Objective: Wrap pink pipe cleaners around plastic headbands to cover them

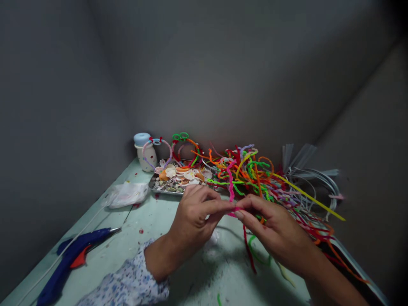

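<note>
A bright pink pipe cleaner (231, 182) is pinched between my two hands above the table, its crinkled length rising upward from the fingertips. My left hand (197, 216) grips it between thumb and forefinger, coming in from the left in a flowered sleeve. From the right, my right hand (274, 227) closes thumb and fingertips on the same pink piece, almost touching the left. Just behind the hands lies a heap of tangled pipe cleaners (251, 170) in many colours. The part between the fingertips is mostly covered.
A metal tray (168, 192) of shells stands at the back, with pipe-cleaner hoops (157, 155) above it. Beside it are a blue-lidded jar (145, 155) and a plastic bag (129, 194). A blue glue gun (72, 259) lies front left; wire coils (318, 187) lie right. Walls enclose the table.
</note>
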`<state>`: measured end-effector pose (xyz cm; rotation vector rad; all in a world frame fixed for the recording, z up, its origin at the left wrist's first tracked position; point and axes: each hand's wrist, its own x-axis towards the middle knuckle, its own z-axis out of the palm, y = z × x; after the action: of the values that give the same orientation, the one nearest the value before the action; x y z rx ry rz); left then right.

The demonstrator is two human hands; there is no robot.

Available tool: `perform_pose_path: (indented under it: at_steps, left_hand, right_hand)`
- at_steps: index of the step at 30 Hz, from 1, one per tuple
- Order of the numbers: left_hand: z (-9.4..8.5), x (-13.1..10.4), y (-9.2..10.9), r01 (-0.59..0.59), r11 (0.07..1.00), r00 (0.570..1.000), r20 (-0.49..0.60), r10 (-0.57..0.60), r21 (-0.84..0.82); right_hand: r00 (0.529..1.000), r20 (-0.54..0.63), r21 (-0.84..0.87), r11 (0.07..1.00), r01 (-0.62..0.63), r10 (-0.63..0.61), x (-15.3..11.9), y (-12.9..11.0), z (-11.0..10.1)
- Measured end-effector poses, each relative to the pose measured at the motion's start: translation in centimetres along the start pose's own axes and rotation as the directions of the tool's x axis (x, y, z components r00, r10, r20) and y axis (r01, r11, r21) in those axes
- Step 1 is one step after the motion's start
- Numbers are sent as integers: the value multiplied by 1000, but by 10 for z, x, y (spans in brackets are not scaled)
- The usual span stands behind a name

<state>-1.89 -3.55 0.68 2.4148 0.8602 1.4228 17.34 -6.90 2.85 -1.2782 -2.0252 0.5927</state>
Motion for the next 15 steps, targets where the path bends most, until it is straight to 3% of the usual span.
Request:
perform_pose_path:
  at_steps: [15]
  left_hand:
    - [-1, 0, -1, -76, 995, 997, -14, 77, 62]
  right_hand:
    - [990, -43, -110, 986, 127, -132, -1, -1, -2]
